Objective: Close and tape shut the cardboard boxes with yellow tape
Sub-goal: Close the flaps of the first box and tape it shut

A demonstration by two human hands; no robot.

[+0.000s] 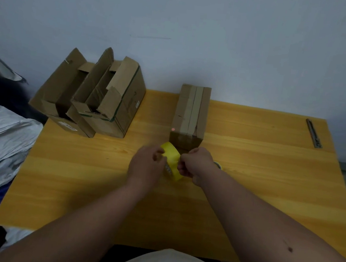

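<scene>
Both hands hold the yellow tape roll (172,161) just above the table (249,159). The left hand (146,166) grips it from 9 o'clock, and the right hand (196,164) pinches its edge from 3 o'clock. A closed box (190,113) sits close by at 12 o'clock. Two open boxes (91,95) stand at 10 o'clock. A metal bar (314,133) lies far off at 2 o'clock.

A yellow wooden table (249,159) fills the lower frame against a plain grey-blue wall (219,40) in dim light, with what may be crumpled silver sheeting (2,135) at left.
</scene>
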